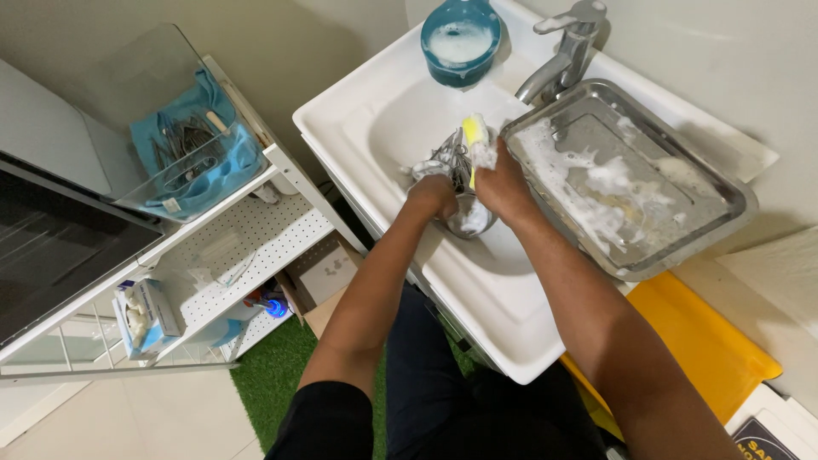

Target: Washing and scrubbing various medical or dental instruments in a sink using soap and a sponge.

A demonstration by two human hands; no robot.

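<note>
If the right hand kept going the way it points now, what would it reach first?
The right hand points up and away, gripping a yellow sponge. Beyond the sponge it would probably meet the white sink's back wall first, then the blue bowl of suds on the rim; depth is unclear.

We can't tell the metal tools (450, 158) apart under foam; both hands (469, 192) hide the bowl (470, 220). Faucet (564, 47) top and yellow board (707, 345) are cut off.
</note>
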